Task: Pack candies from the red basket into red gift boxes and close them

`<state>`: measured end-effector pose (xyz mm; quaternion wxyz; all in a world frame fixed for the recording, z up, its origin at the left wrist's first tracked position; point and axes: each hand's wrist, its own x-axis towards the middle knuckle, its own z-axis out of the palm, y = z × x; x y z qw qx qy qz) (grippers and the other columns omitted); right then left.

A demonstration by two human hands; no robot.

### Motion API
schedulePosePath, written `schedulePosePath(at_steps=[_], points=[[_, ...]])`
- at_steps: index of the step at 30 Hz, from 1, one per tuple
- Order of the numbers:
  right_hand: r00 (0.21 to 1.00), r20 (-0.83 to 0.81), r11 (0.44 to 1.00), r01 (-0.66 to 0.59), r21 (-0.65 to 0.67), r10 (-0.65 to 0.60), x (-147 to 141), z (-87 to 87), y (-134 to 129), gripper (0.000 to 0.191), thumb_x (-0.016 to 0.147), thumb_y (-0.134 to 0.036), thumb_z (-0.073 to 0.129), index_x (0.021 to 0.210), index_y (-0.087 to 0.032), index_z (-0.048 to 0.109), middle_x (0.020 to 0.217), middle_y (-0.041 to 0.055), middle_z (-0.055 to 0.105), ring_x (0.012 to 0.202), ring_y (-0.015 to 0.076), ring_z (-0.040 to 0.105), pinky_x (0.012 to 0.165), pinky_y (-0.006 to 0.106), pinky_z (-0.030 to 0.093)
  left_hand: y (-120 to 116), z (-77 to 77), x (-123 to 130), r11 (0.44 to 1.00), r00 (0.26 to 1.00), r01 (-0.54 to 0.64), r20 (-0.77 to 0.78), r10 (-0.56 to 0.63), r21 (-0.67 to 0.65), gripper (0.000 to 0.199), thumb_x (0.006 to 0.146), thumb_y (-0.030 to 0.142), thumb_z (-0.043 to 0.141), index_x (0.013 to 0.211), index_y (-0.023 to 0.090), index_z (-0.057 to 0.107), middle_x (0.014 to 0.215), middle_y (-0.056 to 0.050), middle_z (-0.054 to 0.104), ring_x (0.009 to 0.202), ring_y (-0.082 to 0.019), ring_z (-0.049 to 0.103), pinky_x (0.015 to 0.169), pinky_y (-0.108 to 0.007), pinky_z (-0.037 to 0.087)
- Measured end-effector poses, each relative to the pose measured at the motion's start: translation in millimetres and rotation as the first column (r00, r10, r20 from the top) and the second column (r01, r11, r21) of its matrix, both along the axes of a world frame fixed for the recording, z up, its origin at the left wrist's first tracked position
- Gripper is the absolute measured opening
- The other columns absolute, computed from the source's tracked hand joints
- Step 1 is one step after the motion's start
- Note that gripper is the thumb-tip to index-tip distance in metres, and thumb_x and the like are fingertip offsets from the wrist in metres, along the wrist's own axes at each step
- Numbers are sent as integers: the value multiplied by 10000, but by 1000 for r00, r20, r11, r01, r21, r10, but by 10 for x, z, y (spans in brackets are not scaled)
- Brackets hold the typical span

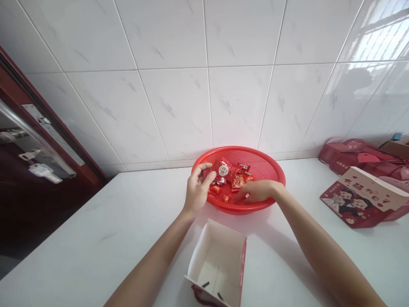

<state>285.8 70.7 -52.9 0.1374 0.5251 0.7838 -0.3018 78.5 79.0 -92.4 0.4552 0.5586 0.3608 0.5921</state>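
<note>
A red plastic basket [265, 164] stands against the tiled wall with several red-wrapped sweets in it. Over its left side, my left hand [198, 185] is closed on a red candy packet [223, 170] with a round pale label. My right hand [257, 192] reaches down inside the basket at the right, beside an orange-red packet [238, 182]; its fingers are bent low among the sweets, and what they hold, if anything, is hidden. In front of the basket an open paper box [220, 256], white inside and red outside, shows a bare interior with two dark strap ends near its bottom edge.
On the right of the white countertop [128, 230] lies a printed red gift box [361, 198] with cartoon figures. Behind it are more red boxes [351, 157] and a brown carton [398, 147]. A dark red door with keys [44, 171] is at the left.
</note>
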Motion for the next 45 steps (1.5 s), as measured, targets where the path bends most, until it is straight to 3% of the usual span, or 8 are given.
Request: schedulePosePath(at_steps=[4,14,18,23,28,35,39,45], points=[[999,26,998,31,-63,-30,-6,15,-2,338,789,-190,576,1003,-295,816,939,16,738,779,214,635,571,281,404,7,-6,0,1000,1000,4,0,-4,4,354,745,415,779,999,195,669,876,-8,683,813,-169,655,739,-276,560],[1000,-16,997,-12,-73,11,46,-23,43,255,775,-198,604,915,-252,809,866,2,727,719,182,596,565,268,389,4,0,-8,1000,1000,5,-15,-5,12,355,751,415,775,1005,194,663,877,-11,673,809,-169,649,733,-277,562],[958,-267,993,-114,-24,104,118,-50,79,227,850,-222,593,939,-211,802,920,16,748,787,172,625,664,261,460,11,-12,-11,1000,1000,3,-24,-3,7,349,761,411,771,1015,197,665,883,-11,666,816,-165,645,724,-265,561],[787,-611,994,-112,-5,85,205,-12,104,265,923,-371,609,979,-169,772,899,41,727,768,151,631,666,251,505,16,-20,-10,1000,999,1,-34,0,19,352,766,422,763,1018,198,664,880,-14,667,800,-172,654,711,-273,556],[753,-651,985,-165,-48,94,246,15,92,320,924,-451,656,943,-154,773,847,28,712,748,135,617,689,248,507,16,-17,-12,999,999,9,-32,-8,31,319,781,402,758,1015,207,662,898,-13,666,818,-170,648,722,-269,554],[704,-710,981,-150,-122,20,332,25,95,312,783,-360,828,996,-141,763,940,60,760,837,164,700,766,276,560,14,-29,-27,998,999,21,-28,-20,57,326,838,362,713,1135,242,650,965,-15,663,860,-170,635,752,-276,563],[562,-827,999,-10,-38,-25,383,54,71,230,851,-348,765,964,-147,764,891,40,733,766,145,692,701,262,579,7,-20,-25,998,999,19,-38,-17,55,344,846,358,703,1168,249,654,979,-19,681,868,-177,654,774,-287,574],[253,-957,983,151,-107,-143,328,46,91,273,821,-393,813,920,-153,728,818,15,721,576,112,663,575,262,579,7,-22,-19,997,998,12,-61,-7,82,307,836,373,706,1114,244,716,1079,-35,729,946,-199,689,830,-307,584]])
